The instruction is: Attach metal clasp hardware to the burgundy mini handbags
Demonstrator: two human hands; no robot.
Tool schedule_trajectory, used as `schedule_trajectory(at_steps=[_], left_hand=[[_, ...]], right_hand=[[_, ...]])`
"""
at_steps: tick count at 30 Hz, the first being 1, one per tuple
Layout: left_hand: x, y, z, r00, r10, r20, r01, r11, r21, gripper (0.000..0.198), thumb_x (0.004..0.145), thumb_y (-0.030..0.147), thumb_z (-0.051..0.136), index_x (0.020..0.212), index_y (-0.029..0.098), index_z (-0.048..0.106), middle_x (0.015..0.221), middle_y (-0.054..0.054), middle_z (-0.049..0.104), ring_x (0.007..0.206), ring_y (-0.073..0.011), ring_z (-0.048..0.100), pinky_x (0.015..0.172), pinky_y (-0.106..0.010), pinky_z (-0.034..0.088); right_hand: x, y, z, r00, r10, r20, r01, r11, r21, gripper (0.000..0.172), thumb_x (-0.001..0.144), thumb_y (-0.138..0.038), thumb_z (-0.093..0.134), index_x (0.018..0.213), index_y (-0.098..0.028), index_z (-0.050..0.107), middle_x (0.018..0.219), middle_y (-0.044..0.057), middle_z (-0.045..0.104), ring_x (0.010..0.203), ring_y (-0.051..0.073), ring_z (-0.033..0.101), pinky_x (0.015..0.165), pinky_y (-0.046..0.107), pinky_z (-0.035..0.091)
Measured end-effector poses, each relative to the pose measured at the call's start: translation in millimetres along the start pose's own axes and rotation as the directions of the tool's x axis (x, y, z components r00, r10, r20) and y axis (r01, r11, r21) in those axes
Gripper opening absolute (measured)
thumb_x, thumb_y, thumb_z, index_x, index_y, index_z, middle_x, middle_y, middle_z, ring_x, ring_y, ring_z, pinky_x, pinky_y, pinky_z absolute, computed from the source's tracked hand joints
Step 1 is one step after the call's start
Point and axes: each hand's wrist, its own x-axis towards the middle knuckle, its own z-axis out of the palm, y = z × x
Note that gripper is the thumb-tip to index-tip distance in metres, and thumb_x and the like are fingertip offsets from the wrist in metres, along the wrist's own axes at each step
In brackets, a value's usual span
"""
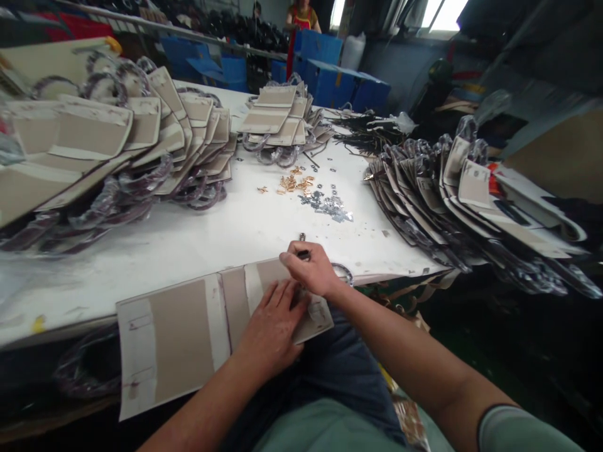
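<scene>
A long bag panel of beige board with white strips lies across the table's front edge and my lap, its inner side up. My left hand presses flat on the panel's right part, fingers stretched out. Just above it, my right hand is closed around a small tool with a dark handle. A metal end shows beyond the fist; the tool's lower end is hidden. Plastic-wrapped handle loops stick out at the panel, a large one at left and one by my right wrist.
Small gold metal fittings and flat silver plates lie scattered on the white table. Piles of similar panels stand at left, back and right. Black straps lie behind. Another person stands near blue boxes.
</scene>
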Motion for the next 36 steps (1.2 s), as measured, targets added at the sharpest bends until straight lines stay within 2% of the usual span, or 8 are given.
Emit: schedule_trajectory(at_steps=[4,12,17,20,22,28,32,36], left_hand=[[-4,-1,7.0,1.000,-0.016,-0.011,0.016,0.999,-0.032,0.086,0.073,0.031,0.076,0.154,0.025,0.047,0.167,-0.017,0.030,0.156,-0.0379,0.024,0.129,-0.056,0.018],[-1,1,-2.4,0.999,-0.035,-0.026,0.032,0.996,-0.086,0.082,0.075,0.025,0.073,0.153,0.025,0.047,0.164,-0.015,0.036,0.155,-0.0367,0.027,0.130,-0.054,0.019],[-3,-1,-1.1,1.000,-0.024,-0.002,0.024,0.998,-0.056,0.083,0.075,0.030,0.077,0.153,0.024,0.048,0.164,-0.019,0.036,0.155,-0.0367,0.027,0.130,-0.054,0.016],[-3,-3,2.1,1.000,-0.009,0.022,0.010,0.998,-0.066,0.083,0.077,0.033,0.077,0.154,0.024,0.047,0.166,-0.019,0.034,0.156,-0.0371,0.025,0.130,-0.055,0.015],[-2,-4,3.5,1.000,-0.007,0.021,0.009,0.998,-0.059,0.086,0.078,0.035,0.078,0.156,0.023,0.044,0.166,-0.020,0.033,0.157,-0.0379,0.024,0.130,-0.056,0.015],[-4,-3,1.5,1.000,0.008,0.019,-0.008,1.000,-0.009,0.085,0.081,0.038,0.075,0.158,0.021,0.042,0.167,-0.023,0.032,0.157,-0.0383,0.024,0.130,-0.056,0.016],[-7,3,-0.1,1.000,0.022,0.017,-0.022,0.999,0.030,0.076,0.085,0.035,0.071,0.156,0.022,0.046,0.167,-0.021,0.033,0.157,-0.0398,0.024,0.128,-0.059,0.022],[-4,14,-19.4,1.000,-0.004,-0.002,0.005,0.999,0.039,0.061,0.092,0.020,0.058,0.152,0.029,0.053,0.160,-0.012,0.049,0.150,-0.0375,0.041,0.121,-0.059,0.038]], right_hand=[[1,-3,3,0.999,0.043,-0.016,-0.042,0.994,0.098,0.040,0.090,-0.041,0.062,0.059,-0.023,0.044,0.050,-0.006,0.043,0.048,0.011,0.037,0.051,0.027,0.031],[-3,-2,4,0.992,-0.055,0.115,0.067,0.992,-0.103,0.034,0.089,-0.032,0.059,0.060,-0.021,0.047,0.059,-0.004,0.044,0.059,0.012,0.040,0.058,0.027,0.033],[-6,-1,-9,0.999,0.041,-0.021,-0.039,0.995,0.089,0.040,0.090,-0.040,0.064,0.058,-0.023,0.048,0.053,-0.004,0.045,0.050,0.013,0.038,0.051,0.028,0.032],[-13,0,-9,0.981,0.027,-0.190,0.020,0.970,0.242,0.043,0.091,-0.049,0.064,0.060,-0.025,0.047,0.051,-0.004,0.043,0.047,0.013,0.036,0.048,0.029,0.033],[-17,4,-5,0.973,0.007,-0.233,0.050,0.970,0.238,0.044,0.090,-0.052,0.064,0.060,-0.026,0.047,0.053,-0.003,0.044,0.050,0.014,0.039,0.050,0.029,0.035],[-24,14,-9,0.980,0.005,-0.199,0.005,0.999,0.047,0.040,0.091,-0.041,0.064,0.059,-0.023,0.049,0.055,-0.002,0.049,0.054,0.013,0.040,0.054,0.029,0.033],[-48,-7,-27,0.962,0.049,-0.267,-0.020,0.994,0.112,0.042,0.093,-0.041,0.066,0.060,-0.023,0.049,0.052,-0.003,0.048,0.050,0.013,0.039,0.052,0.029,0.031],[-99,-34,-40,0.945,0.064,-0.319,0.016,0.970,0.242,0.044,0.094,-0.048,0.068,0.062,-0.023,0.051,0.051,-0.003,0.048,0.048,0.014,0.039,0.051,0.030,0.032]])
